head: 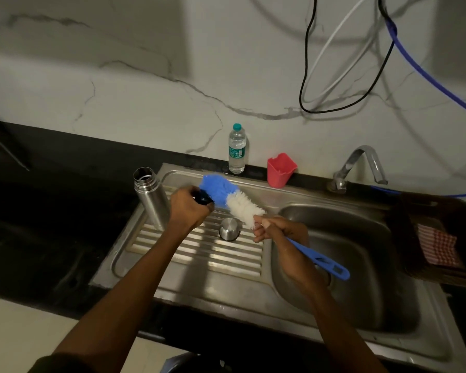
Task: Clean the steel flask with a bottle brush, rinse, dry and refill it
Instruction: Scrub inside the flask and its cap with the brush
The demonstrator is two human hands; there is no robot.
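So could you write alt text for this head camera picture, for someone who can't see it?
A person's right hand holds a blue-and-white bottle brush over a steel sink, while the left hand grips a small dark object at its bristles. An open steel flask stands on the drainboard, its cap nearby.

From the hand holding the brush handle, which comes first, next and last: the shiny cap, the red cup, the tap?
From the right hand, in the head view:
1. Shiny cap: just left of it, on the ribbed draining board.
2. Red cup: behind it, at the sink's back edge.
3. Tap: farthest, back and to the right, over the basin.
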